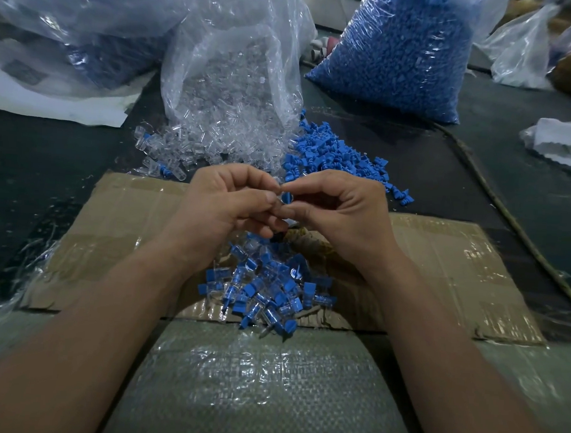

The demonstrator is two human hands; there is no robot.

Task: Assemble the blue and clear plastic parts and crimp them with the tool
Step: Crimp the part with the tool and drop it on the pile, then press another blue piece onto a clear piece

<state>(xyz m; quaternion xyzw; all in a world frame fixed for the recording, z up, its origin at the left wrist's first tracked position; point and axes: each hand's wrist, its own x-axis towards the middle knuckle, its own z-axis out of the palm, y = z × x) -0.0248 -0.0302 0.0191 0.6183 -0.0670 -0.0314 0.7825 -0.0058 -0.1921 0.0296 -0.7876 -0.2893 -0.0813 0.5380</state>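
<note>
- The small blue and clear plastic part (286,197) is sitting between the fingertips of both hands, held in the air over the far edge of the flat brown cardboard sheet (455,273).
- The left hand (227,202) is pinching the part from its side, fingers curled and thumb pressing in.
- The right hand (340,209) is pinching the same part from the other side; the two sets of fingertips are meeting.
- A heap of joined blue-and-clear pieces (268,291) is lying on the cardboard's near edge, below the hands.
- Loose clear plastic tubes (195,147) are spilling from an open transparent plastic bag (231,66) onto the dark tabletop (51,160), just beyond the cardboard's far edge.
- Loose blue plastic plugs (332,156) are lying right beside the clear ones, towards the right.
- A full transparent bag of blue plugs (399,54) is standing near the tabletop's far edge.
- A grey-green woven sack (254,378) is lying at the near edge, between the forearms.
</note>
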